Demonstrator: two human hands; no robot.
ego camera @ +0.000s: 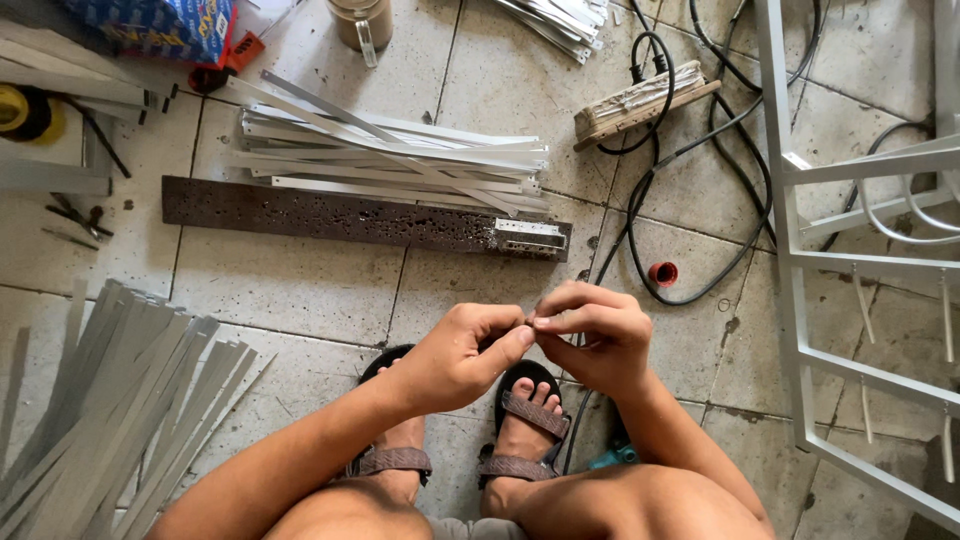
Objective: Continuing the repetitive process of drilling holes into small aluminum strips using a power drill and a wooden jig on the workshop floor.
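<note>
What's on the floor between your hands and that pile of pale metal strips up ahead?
In the head view, a long dark pitted bar lies across the tiles between the hands and the pale strips; otherwise bare tile.

Daylight was bright and even, shadows soft, focus sharp throughout; mild wide-angle bending showed at the edges.

We see a floor (300,285) of pale, stained square tiles with dark grout lines, lit by even daylight. A long dark board (330,215) pocked with holes lies across it, a stack of flat metal strips (400,160) just behind. Black cables (690,170) loop toward a white metal frame (800,250) at right. More grey strips (110,410) fan out at left.
</note>
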